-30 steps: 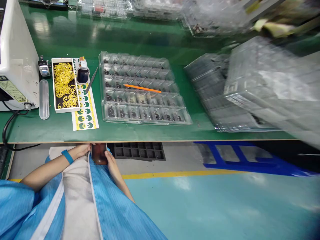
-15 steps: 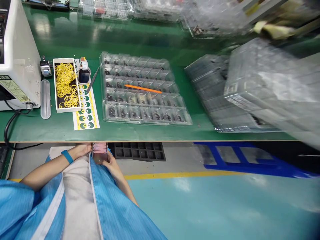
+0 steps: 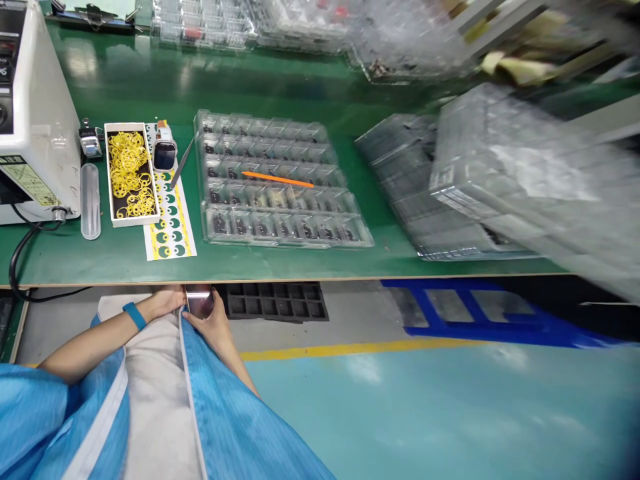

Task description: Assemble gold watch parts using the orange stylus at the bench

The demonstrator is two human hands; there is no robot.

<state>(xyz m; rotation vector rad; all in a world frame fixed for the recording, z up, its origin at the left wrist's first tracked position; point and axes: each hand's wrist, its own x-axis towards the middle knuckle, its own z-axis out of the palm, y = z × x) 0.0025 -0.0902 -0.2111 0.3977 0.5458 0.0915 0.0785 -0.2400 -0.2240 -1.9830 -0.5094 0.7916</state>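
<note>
A phone point(image 3: 200, 301) is held low, just below the table's front edge, its top part hidden under that edge. My right hand point(image 3: 213, 321) grips its right side and lower edge, thumb across the bottom. At the phone's left side is my left hand point(image 3: 169, 300), its fingers partly hidden by the table edge; a blue band point(image 3: 135, 316) circles that wrist. Above on the green table point(image 3: 280, 265) lies a clear compartment tray point(image 3: 285, 230) of small dark parts, an orange stick point(image 3: 278, 179) across it.
A white box point(image 3: 133, 220) of yellow rings, a smartwatch point(image 3: 165, 155), tweezers point(image 3: 181, 164) and a sticker sheet point(image 3: 172, 230) lie left of the tray. A white machine point(image 3: 47, 120) stands far left. Stacked clear trays point(image 3: 505, 173) stand right.
My right hand has shifted its grip, and its thumb now lies over the phone's lower part. The lit text on the screen no longer shows. The view has shifted slightly.
</note>
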